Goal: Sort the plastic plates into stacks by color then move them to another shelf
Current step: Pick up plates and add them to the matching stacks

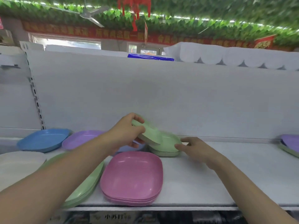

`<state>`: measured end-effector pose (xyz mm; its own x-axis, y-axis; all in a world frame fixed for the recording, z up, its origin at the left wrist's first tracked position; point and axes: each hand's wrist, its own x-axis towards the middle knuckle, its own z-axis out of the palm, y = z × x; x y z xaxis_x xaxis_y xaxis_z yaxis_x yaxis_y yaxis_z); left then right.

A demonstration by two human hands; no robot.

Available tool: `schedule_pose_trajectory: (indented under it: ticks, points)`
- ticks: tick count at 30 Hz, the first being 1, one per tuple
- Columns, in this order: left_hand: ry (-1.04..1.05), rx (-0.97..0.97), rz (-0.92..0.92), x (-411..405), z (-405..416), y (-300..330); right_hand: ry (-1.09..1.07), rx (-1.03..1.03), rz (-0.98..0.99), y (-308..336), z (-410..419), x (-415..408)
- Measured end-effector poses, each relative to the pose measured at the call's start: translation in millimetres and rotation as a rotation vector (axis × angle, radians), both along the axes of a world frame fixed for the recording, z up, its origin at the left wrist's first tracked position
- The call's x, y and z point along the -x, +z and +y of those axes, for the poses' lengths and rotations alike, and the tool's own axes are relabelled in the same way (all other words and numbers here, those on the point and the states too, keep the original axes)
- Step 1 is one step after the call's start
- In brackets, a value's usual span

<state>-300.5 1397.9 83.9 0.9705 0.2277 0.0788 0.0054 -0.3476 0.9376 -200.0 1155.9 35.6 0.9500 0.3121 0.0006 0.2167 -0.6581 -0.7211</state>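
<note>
On the white shelf [210,175], the left hand [127,131] pinches a tilted pale green plastic plate [148,134] above a green stack [166,147], while the right hand [192,147] rests spread-fingered on that stack's edge. Around them — a three-plate pink stack [131,177] in front, another green stack [85,188] under the left forearm, one blue plate [43,139], one purple plate [80,139], one white plate [17,160], and a purple plate [291,142] far right.

The characters "小苏打" can be read on a package [117,217] below the shelf [202,183] edge, while the red banner's [113,33] yellow characters (blurred throughout) cannot be made out.
</note>
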Motion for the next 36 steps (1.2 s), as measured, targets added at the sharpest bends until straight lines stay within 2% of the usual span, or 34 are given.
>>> schedule_pose_trajectory:
  ticks: [10, 13, 16, 18, 26, 29, 32, 36]
  points:
    - [-0.064, 0.008, 0.068, -31.8, -31.3, -10.1, -0.100, -0.038, -0.089, 11.5, -30.0, 16.8]
    - [-0.032, -0.130, 0.071, -42.6, -36.2, -15.5, -0.079, -0.078, -0.094, 15.8, -41.5, 22.9]
    - [0.017, -0.408, 0.066, -46.2, -33.8, -15.2, -0.040, -0.104, -0.118, 19.7, -48.2, 28.6]
    - [0.057, -0.526, 0.065, -45.3, -29.5, -11.8, -0.021, -0.117, -0.138, 21.6, -50.2, 30.1]
    - [0.016, -0.581, 0.115, -43.8, -37.5, -18.4, 0.042, -0.138, -0.132, 21.8, -43.5, 31.7]
    - [0.012, -0.591, 0.070, -41.8, -43.1, -19.5, 0.054, -0.145, -0.126, 18.9, -43.7, 32.8]
    - [-0.009, -0.623, -0.054, -38.0, -54.6, -12.2, 0.037, -0.171, -0.128, 15.5, -47.4, 33.1]
    - [-0.145, -0.657, -0.193, -37.1, -92.7, -4.6, -0.035, -0.174, -0.173, 11.7, -62.9, 34.0]
